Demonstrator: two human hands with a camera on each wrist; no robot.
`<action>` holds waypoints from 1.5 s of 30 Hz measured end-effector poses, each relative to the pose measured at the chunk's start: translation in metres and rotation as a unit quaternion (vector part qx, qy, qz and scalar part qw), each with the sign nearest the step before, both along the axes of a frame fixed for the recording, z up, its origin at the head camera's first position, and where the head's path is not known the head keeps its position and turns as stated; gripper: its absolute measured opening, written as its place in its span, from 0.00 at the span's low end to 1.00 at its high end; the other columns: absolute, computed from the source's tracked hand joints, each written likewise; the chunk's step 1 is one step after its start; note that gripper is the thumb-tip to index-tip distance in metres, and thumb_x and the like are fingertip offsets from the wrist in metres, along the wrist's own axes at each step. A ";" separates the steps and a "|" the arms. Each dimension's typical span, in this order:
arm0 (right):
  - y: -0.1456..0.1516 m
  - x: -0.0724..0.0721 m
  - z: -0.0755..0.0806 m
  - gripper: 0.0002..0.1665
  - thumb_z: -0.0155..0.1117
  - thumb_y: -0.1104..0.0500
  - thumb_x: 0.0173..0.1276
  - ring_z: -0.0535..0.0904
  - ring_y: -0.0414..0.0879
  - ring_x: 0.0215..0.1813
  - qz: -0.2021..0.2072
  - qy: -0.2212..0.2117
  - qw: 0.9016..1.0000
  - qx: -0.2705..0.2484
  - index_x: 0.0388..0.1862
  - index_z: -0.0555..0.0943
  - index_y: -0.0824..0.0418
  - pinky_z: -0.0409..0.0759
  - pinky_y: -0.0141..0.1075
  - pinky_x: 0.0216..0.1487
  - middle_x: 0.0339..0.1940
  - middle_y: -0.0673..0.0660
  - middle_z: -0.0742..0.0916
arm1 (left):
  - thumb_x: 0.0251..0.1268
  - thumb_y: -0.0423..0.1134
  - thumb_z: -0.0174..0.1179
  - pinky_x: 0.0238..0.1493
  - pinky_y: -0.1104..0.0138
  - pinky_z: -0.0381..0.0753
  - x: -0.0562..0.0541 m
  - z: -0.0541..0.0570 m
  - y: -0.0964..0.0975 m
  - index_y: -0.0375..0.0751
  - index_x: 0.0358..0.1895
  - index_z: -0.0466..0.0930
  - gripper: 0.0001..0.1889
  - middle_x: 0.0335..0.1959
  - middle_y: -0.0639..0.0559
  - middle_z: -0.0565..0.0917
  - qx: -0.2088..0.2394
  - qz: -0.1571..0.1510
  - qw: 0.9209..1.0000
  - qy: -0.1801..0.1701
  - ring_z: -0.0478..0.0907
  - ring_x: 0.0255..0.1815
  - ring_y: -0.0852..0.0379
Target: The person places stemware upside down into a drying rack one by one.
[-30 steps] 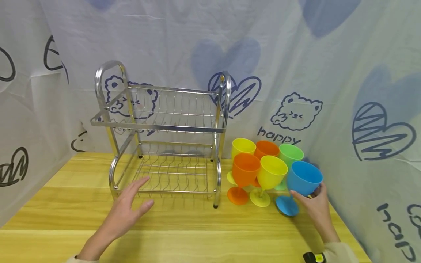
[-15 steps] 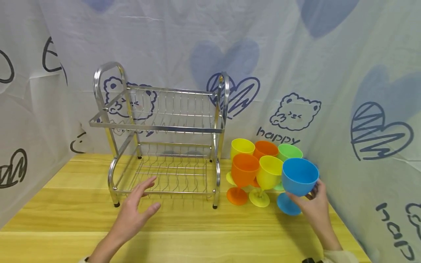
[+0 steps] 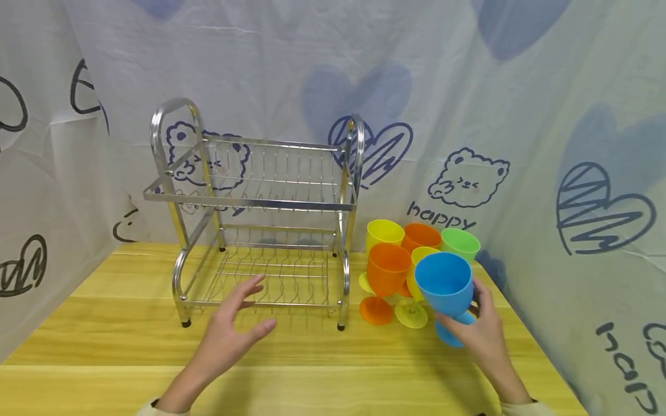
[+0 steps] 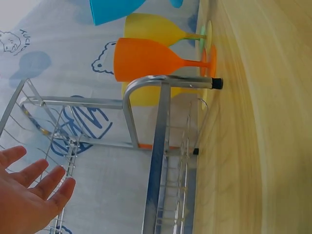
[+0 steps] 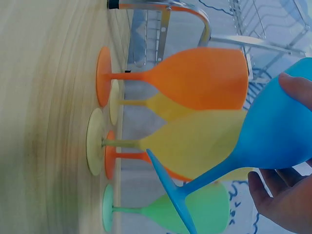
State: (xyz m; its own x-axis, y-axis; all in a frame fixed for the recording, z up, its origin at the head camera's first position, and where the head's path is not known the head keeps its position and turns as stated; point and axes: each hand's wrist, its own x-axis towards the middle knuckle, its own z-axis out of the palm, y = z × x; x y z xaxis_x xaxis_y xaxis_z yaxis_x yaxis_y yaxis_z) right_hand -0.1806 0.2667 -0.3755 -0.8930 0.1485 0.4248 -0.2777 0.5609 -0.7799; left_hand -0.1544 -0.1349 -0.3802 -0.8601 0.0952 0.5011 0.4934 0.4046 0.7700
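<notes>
My right hand [image 3: 481,335] grips a blue plastic goblet [image 3: 444,283] by its bowl, thumb on one side and fingers round the other. In the right wrist view the blue goblet [image 5: 273,126] is tilted, its foot off the table. Behind it stand a yellow goblet [image 3: 418,289] and an orange goblet [image 3: 387,268] in the front row. A second yellow goblet [image 3: 384,231], a second orange goblet [image 3: 422,234] and a green goblet [image 3: 461,242] form the back row. My left hand [image 3: 226,338] hovers before the rack with fingers spread, holding nothing.
A two-tier metal dish rack [image 3: 260,203] stands on the wooden table [image 3: 312,375], left of the goblets. Its lower wire shelf [image 3: 281,274] lies close behind the left hand. A printed cloth [image 3: 281,69] hangs at the back and on both sides.
The blue goblet has been lifted off the table and carried left, now overlapping the front yellow goblet in the head view. My left hand has drifted right.
</notes>
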 end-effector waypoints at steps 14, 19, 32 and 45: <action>-0.031 0.007 0.005 0.53 0.80 0.68 0.46 0.70 0.66 0.59 0.049 0.037 0.996 0.068 0.69 0.62 0.66 0.71 0.67 0.54 0.64 0.68 0.72 | 0.54 0.39 0.69 0.57 0.44 0.72 -0.011 0.007 0.027 0.43 0.70 0.65 0.38 0.62 0.43 0.73 0.030 -0.043 0.999 0.011 0.70 0.61 0.42; -0.041 0.012 0.008 0.53 0.82 0.68 0.43 0.70 0.65 0.59 0.069 0.066 0.990 0.100 0.68 0.64 0.65 0.75 0.65 0.51 0.62 0.66 0.73 | 0.53 0.40 0.70 0.57 0.45 0.72 -0.014 0.006 0.039 0.45 0.70 0.65 0.39 0.63 0.44 0.73 0.044 -0.061 0.997 0.007 0.70 0.61 0.43; -0.059 0.014 0.011 0.56 0.86 0.67 0.34 0.72 0.64 0.57 0.108 0.128 0.968 0.189 0.66 0.68 0.62 0.75 0.66 0.49 0.59 0.65 0.75 | 0.50 0.42 0.74 0.57 0.44 0.72 -0.015 0.009 0.066 0.47 0.71 0.64 0.42 0.67 0.48 0.69 0.050 -0.107 0.993 -0.017 0.68 0.63 0.47; -0.073 0.011 0.006 0.58 0.89 0.61 0.31 0.74 0.62 0.54 0.143 0.177 0.932 0.284 0.65 0.71 0.62 0.80 0.58 0.48 0.57 0.65 0.77 | 0.47 0.41 0.77 0.57 0.46 0.74 -0.019 0.008 0.090 0.42 0.70 0.64 0.44 0.66 0.45 0.68 0.034 -0.140 0.989 -0.015 0.67 0.64 0.44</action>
